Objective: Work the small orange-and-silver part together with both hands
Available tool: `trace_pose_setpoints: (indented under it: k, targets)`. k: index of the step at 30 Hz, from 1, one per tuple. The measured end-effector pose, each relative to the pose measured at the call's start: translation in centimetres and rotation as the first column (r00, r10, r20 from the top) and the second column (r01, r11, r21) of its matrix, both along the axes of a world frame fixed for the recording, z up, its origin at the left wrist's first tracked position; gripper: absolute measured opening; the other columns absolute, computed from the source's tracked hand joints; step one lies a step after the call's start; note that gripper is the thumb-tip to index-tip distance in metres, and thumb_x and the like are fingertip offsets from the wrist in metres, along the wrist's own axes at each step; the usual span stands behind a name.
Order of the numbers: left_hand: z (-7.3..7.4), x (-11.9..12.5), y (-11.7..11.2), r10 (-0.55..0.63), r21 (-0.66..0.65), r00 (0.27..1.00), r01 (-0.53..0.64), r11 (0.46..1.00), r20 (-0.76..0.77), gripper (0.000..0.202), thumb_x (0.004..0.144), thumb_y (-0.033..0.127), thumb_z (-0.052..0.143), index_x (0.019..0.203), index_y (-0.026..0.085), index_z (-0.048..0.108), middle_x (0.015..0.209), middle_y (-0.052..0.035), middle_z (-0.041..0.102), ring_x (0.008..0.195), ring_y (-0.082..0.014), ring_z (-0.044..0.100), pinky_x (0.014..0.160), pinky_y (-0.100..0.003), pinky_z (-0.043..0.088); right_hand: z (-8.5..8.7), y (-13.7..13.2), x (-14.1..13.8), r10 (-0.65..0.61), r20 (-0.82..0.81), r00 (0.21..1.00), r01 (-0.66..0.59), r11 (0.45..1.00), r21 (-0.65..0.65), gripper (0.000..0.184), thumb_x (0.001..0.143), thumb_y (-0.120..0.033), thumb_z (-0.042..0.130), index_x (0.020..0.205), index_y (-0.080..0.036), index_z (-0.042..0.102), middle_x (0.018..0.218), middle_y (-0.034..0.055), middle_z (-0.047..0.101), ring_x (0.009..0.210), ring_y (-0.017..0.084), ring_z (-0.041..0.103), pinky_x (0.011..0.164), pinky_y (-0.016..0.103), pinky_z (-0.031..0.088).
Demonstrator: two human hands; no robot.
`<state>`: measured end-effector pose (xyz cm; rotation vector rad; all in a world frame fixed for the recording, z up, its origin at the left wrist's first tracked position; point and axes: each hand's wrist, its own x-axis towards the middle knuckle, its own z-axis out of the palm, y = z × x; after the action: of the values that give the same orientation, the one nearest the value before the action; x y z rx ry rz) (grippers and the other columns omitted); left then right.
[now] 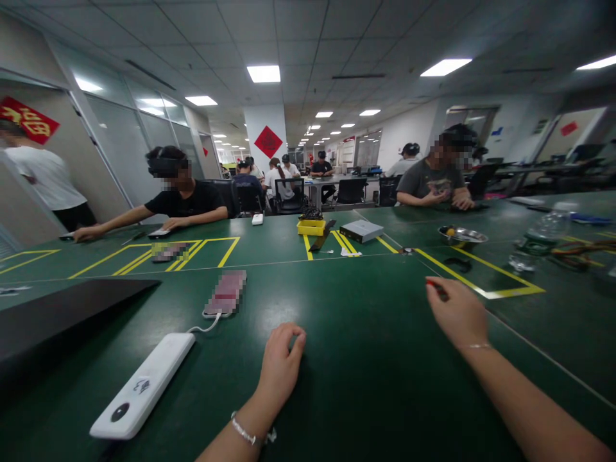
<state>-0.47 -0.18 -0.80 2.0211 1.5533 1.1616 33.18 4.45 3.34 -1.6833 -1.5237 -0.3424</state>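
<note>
My left hand (283, 360) is low over the green table (366, 372), its fingers curled in and the thumb close to the index finger. Nothing shows in it, though the palm side is hidden. Farther right, my right hand (459, 316) is closed in a pinch with a small red object (430, 281) at the fingertips, too small to name. Left of my left hand lie a long white power-bank-like device (144, 385) and a phone (226, 292), joined by a white cable (208, 326). A yellow-taped corner (514, 292) lies just beyond my right hand.
Across the table stand a yellow bin (310, 227), a grey box (362, 230) and a metal bowl (462, 236). A plastic bottle (541, 234) is at right, a black panel (72, 314) at left. Two people (185, 192) (436, 170) sit opposite.
</note>
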Motion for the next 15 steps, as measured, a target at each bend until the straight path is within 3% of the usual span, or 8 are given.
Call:
trace_pose_setpoints:
  k: [2, 5, 8, 10, 12, 15]
  targets:
    - [0.1, -0.2, 0.2, 0.023, -0.027, 1.000, -0.023, 0.999, 0.009, 0.019, 0.080, 0.030, 0.040, 0.074, 0.021, 0.055, 0.078, -0.0010, 0.058, 0.080, -0.0178, 0.052, 0.075, -0.031, 0.040, -0.6, -0.2, 5.5, -0.154, 0.162, 0.975, 0.176, 0.976, -0.126, 0.031, 0.073, -0.035, 0.041, 0.086, -0.015, 0.062, 0.082, 0.0145, 0.058, 0.071, 0.023, 0.051, 0.059, 0.036, 0.034]
    - [0.3, -0.1, 0.2, 0.036, -0.026, 0.999, -0.036, 0.999, 0.014, 0.019, 0.079, 0.030, 0.040, 0.071, 0.021, 0.055, 0.076, -0.0009, 0.059, 0.079, -0.0182, 0.053, 0.073, -0.031, 0.040, -2.2, -1.1, 12.9, -0.373, 0.165, 0.913, 0.408, 0.826, -0.390, 0.021, 0.068, -0.033, 0.046, 0.069, -0.020, 0.063, 0.074, 0.0150, 0.057, 0.062, 0.022, 0.050, 0.052, 0.036, 0.029]
    - [0.5, 0.0, -0.1, 0.026, -0.005, 1.000, -0.026, 1.000, 0.003, 0.018, 0.079, 0.029, 0.041, 0.071, 0.022, 0.055, 0.078, -0.0013, 0.060, 0.081, -0.0188, 0.052, 0.075, -0.032, 0.038, -4.4, -1.7, 18.2, -0.557, 0.077, 0.827, 0.512, 0.690, -0.512, 0.012, 0.059, -0.024, 0.051, 0.049, -0.020, 0.056, 0.069, 0.0167, 0.054, 0.069, 0.028, 0.050, 0.051, 0.039, 0.028]
    - [0.6, 0.0, -0.4, 0.026, -0.020, 1.000, -0.026, 0.999, -0.005, 0.018, 0.079, 0.029, 0.041, 0.072, 0.022, 0.056, 0.078, -0.0013, 0.060, 0.081, -0.0189, 0.053, 0.075, -0.032, 0.038, -5.7, -1.6, 20.3, -0.628, 0.021, 0.778, 0.526, 0.634, -0.567, 0.018, 0.052, -0.024, 0.054, 0.037, -0.019, 0.047, 0.065, 0.0184, 0.052, 0.074, 0.032, 0.050, 0.051, 0.042, 0.027]
    - [0.7, 0.0, -0.5, 0.027, -0.053, 1.000, -0.027, 0.998, -0.002, 0.018, 0.079, 0.030, 0.041, 0.073, 0.022, 0.056, 0.076, -0.0007, 0.060, 0.078, -0.0185, 0.054, 0.073, -0.031, 0.038, -6.8, -1.3, 21.3, -0.641, -0.026, 0.767, 0.509, 0.634, -0.582, 0.027, 0.049, -0.029, 0.058, 0.031, -0.020, 0.041, 0.059, 0.0169, 0.049, 0.076, 0.035, 0.048, 0.052, 0.044, 0.026]
    - [0.7, -0.1, -0.6, 0.013, -0.086, 1.000, -0.011, 0.996, 0.025, 0.019, 0.079, 0.030, 0.040, 0.073, 0.022, 0.056, 0.075, 0.0005, 0.060, 0.075, -0.0172, 0.054, 0.070, -0.029, 0.038, -7.9, -1.0, 22.0, -0.574, -0.099, 0.813, 0.461, 0.737, -0.494, 0.028, 0.049, -0.039, 0.060, 0.033, -0.022, 0.043, 0.052, 0.0098, 0.041, 0.075, 0.035, 0.046, 0.054, 0.046, 0.024]
